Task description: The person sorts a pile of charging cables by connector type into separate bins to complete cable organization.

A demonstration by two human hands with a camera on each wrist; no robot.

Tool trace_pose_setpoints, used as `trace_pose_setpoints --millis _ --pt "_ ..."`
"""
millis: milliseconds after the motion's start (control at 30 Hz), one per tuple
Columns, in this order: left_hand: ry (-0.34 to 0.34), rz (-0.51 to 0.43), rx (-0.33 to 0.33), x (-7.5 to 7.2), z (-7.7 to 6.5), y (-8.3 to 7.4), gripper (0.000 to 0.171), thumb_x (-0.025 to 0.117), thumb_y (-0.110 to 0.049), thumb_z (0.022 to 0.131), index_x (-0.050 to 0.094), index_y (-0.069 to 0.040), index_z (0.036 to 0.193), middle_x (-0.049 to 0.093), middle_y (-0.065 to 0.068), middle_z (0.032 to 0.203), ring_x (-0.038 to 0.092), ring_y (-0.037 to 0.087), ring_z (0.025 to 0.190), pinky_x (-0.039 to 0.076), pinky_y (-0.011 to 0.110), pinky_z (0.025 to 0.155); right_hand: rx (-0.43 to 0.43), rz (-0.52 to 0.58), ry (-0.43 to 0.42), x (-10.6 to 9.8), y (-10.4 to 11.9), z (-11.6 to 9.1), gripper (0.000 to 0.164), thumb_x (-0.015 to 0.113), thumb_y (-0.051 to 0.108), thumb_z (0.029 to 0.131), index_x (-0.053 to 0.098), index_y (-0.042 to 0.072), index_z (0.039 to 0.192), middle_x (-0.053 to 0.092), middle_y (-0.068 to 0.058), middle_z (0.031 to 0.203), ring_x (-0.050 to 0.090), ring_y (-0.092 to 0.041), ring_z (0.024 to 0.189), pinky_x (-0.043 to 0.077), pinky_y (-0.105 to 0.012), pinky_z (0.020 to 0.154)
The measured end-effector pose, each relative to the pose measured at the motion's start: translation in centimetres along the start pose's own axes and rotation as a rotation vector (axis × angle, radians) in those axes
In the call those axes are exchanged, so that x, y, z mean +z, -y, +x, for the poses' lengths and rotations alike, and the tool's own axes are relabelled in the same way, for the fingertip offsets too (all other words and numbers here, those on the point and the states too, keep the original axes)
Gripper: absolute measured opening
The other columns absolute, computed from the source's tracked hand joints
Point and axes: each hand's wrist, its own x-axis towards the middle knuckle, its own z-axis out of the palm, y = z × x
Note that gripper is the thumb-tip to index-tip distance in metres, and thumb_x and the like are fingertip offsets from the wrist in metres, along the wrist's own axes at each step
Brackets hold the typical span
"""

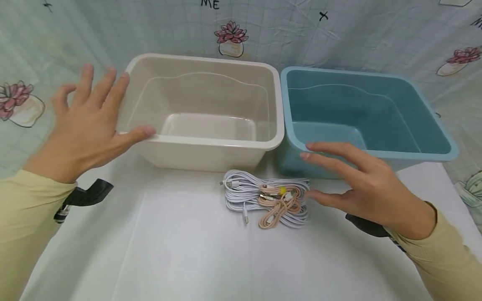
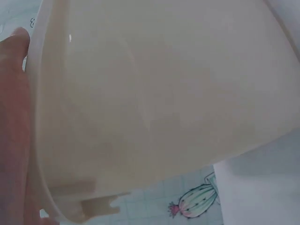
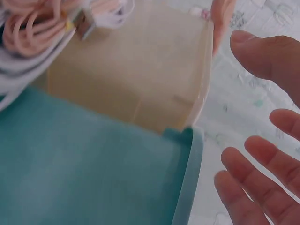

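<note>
My left hand [image 1: 88,115] is at the left end of a cream plastic bin [image 1: 211,156], fingers spread and thumb over the front rim. In the left wrist view that bin's wall [image 2: 164,93] fills most of the picture, with the hand along its rim. Fingers apart and holding nothing, my right hand [image 1: 361,179] hovers in front of a blue bin [image 1: 410,156]. Near its thumb lies a bundle of coiled white cables [image 1: 241,196], with a pink cable [image 1: 280,207] coiled on top. Several metal plugs and a yellow bit show among the loops.
Both bins stand side by side at the back of a table covered with a white cloth [image 1: 180,251]. Behind them hangs a pale green curtain [image 1: 271,37] printed with potted plants. A knotted, striped cloth bundle [image 1: 470,190] is at the far right edge.
</note>
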Motion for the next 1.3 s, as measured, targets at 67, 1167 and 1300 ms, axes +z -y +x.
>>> trace_pose_setpoints --millis 67,1167,1300 --pt "0.011 -0.008 0.003 0.2 0.1 -0.1 0.109 0.049 -0.081 0.091 0.01 -0.014 0.168 0.011 0.02 0.175 -0.009 0.044 0.163 0.006 0.071 0.118 -0.033 0.002 0.015 0.4 0.4 0.1 0.051 0.063 0.049 0.1 0.073 0.005 0.122 0.072 -0.015 0.119 0.072 -0.021 0.099 0.06 -0.027 0.077" --pt "0.12 -0.09 -0.039 1.0 -0.3 0.2 0.12 0.06 -0.075 0.089 -0.003 -0.006 0.165 -0.008 0.011 0.174 -0.011 0.031 0.164 -0.006 0.05 0.135 0.029 0.194 0.289 6.0 1.0 -1.4 0.042 0.081 0.036 0.09 0.073 0.015 0.126 0.072 0.001 0.123 0.07 -0.011 0.106 0.059 -0.023 0.082" --pt "0.108 -0.138 -0.043 1.1 -0.2 0.2 0.12 0.064 -0.071 0.089 -0.003 -0.007 0.166 -0.005 0.013 0.175 -0.01 0.03 0.164 -0.006 0.049 0.136 0.02 0.187 0.296 6.4 0.9 -1.6 0.043 0.084 0.034 0.088 0.074 0.016 0.124 0.073 0.002 0.122 0.069 -0.012 0.108 0.059 -0.025 0.085"
